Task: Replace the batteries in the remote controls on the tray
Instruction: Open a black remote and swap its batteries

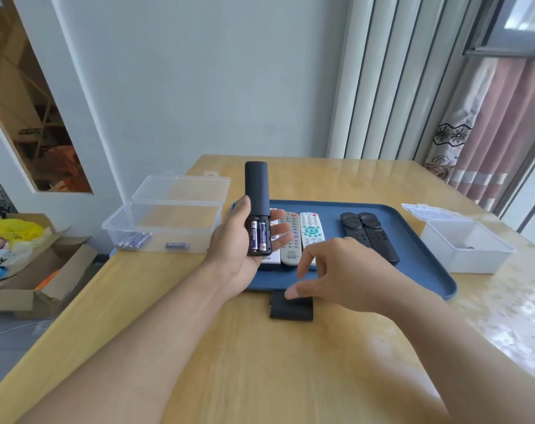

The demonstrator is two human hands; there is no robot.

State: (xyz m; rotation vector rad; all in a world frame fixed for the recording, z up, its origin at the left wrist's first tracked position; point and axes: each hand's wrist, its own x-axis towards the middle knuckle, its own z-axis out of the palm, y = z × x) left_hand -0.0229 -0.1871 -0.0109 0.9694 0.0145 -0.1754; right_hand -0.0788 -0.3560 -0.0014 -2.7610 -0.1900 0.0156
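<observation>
My left hand (238,240) holds a black remote (256,191) upright, back side toward me, its battery bay open with two purple batteries (258,239) seated in it. The black battery cover (291,308) lies on the table just in front of the blue tray (419,255). My right hand (342,270) hovers over the cover, thumb tip touching its top edge, fingers spread. On the tray lie a grey remote (290,240), a white remote (310,232) and two black remotes (370,237).
A clear box (165,224) at the left holds several purple batteries (134,240). A white box (465,246) with its lid open stands right of the tray. The table's left edge drops to a cardboard box (30,270) on the floor.
</observation>
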